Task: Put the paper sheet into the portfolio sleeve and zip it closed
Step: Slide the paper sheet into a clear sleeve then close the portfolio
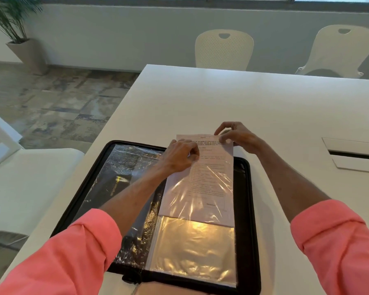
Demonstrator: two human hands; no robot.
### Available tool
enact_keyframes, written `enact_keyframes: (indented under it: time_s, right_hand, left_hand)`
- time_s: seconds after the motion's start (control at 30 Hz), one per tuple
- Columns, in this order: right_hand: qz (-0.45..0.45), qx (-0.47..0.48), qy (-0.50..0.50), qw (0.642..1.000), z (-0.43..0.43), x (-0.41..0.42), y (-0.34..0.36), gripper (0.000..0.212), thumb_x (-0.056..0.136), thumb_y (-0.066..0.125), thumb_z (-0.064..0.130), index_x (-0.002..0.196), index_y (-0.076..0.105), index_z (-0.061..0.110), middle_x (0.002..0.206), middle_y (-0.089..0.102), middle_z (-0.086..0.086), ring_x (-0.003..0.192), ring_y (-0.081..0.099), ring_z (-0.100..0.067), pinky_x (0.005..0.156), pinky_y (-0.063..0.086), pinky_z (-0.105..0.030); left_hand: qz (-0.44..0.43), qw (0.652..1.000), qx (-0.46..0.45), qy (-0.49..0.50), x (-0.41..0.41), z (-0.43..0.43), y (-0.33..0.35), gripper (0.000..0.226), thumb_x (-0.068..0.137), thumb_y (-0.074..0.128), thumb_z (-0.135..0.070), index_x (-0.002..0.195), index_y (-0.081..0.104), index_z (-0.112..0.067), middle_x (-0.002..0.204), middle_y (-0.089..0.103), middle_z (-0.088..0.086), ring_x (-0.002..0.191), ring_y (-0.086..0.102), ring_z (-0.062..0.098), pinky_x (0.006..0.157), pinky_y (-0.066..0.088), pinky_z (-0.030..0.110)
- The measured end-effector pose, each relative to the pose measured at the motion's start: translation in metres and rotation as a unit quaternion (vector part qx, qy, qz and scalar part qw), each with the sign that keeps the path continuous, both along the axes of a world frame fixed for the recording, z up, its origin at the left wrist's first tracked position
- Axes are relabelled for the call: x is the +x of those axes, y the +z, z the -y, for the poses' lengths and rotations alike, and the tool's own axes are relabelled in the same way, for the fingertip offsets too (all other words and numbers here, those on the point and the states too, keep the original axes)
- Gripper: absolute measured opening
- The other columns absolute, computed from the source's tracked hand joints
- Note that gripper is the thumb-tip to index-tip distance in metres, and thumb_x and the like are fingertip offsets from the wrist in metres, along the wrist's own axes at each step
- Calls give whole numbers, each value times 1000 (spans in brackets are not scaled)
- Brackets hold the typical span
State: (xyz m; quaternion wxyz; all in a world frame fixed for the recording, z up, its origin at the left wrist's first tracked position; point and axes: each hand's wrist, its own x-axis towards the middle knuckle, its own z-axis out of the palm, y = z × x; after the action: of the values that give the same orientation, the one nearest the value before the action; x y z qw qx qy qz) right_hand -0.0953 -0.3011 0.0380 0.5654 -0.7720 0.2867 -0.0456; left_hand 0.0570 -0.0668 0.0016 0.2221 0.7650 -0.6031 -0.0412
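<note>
standing at the far left, a potted plant [13,20] sits on the patchy floor [58,103] by the wall, and nearer, a pale seat [28,184] lies just beside the white desk [264,107]. on the desk's near edge a black portfolio [248,209] lies open and flat, its zipped border running all round. its left half is covered by crinkled clear plastic [126,167] over a dark page with small yellow lettering too blurred to read.

the left hand [180,157] reaches across that half in a pink sleeve [73,256]; its grip is pressed together, thumb and fingers pinching the left edge of the sheet [211,167] near the top. whether the pinch also takes the sleeve's mouth cannot be told.

the printed sheet stands partway inside the clear sleeve [194,250] on the portfolio's right half. its upper end sticks out past the portfolio's far border onto the bare desk, while its lower edge shows through the plastic about midway down. below that edge the sleeve is glossy, with a warm golden glare.

the right hand [235,135] sits at the sheet's top right corner, fingers curled, thumb and forefinger pinching that corner.

further right, a cable hatch [354,154] is set into the desk. two white chairs [224,50] stand behind the desk's far edge.
</note>
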Motion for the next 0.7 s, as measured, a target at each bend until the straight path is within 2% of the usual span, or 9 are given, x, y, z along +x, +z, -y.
enact_keyframes:
  time_s: [0.13, 0.23, 0.33, 0.43, 0.57, 0.7]
  right_hand:
    - [-40, -63, 66, 995, -6, -1, 6, 17, 90, 69, 0, 107, 68, 2, 104, 75, -20, 84, 71, -25, 70, 60, -37]
    - [-43, -103, 82, 990, -9, 5, 4, 9, 94, 70, 8, 101, 70, 3, 102, 75, -17, 86, 74, -26, 73, 60, -38]
    - [-60, -146, 95, 983, -15, 13, 3, 11, 91, 72, 6, 102, 72, 8, 102, 77, -10, 91, 72, -26, 81, 59, -36]
    - [-86, -190, 112, 972, -24, 17, 2, 18, 91, 70, 4, 103, 75, 16, 100, 79, -3, 91, 75, -22, 78, 59, -31]
    - [-76, -174, 141, 972, -28, 18, 8, 14, 89, 71, 0, 95, 76, 12, 95, 80, -6, 82, 75, -19, 77, 60, -32]
    - [-80, -158, 187, 966, -33, 14, 9, 10, 85, 71, 6, 89, 77, 13, 97, 79, -11, 83, 75, -23, 83, 64, -39]
  left_hand:
    - [10, 1000, -2, 8, -5, 1, -1, 3, 95, 69, -25, 98, 70, -23, 104, 73, -6, 94, 60, 16, 95, 47, 41]
    - [16, 1000, 1, 11, -6, 2, -3, 5, 96, 69, -26, 100, 71, -22, 102, 71, -6, 90, 57, 15, 94, 47, 42]
    - [26, 1000, 5, 16, -9, 4, -4, 6, 97, 68, -27, 100, 70, -22, 102, 71, -5, 91, 60, 16, 95, 45, 42]
    - [36, 999, 0, 26, -10, 5, -4, 7, 98, 68, -29, 100, 70, -23, 101, 71, -5, 91, 62, 17, 96, 43, 43]
    - [45, 998, -7, 35, -10, 4, -5, 11, 98, 69, -32, 102, 71, -22, 100, 71, -4, 91, 62, 18, 94, 42, 42]
    - [44, 998, -9, 40, -13, 3, -6, 12, 98, 69, -33, 103, 71, -23, 100, 70, -5, 93, 61, 18, 95, 42, 42]
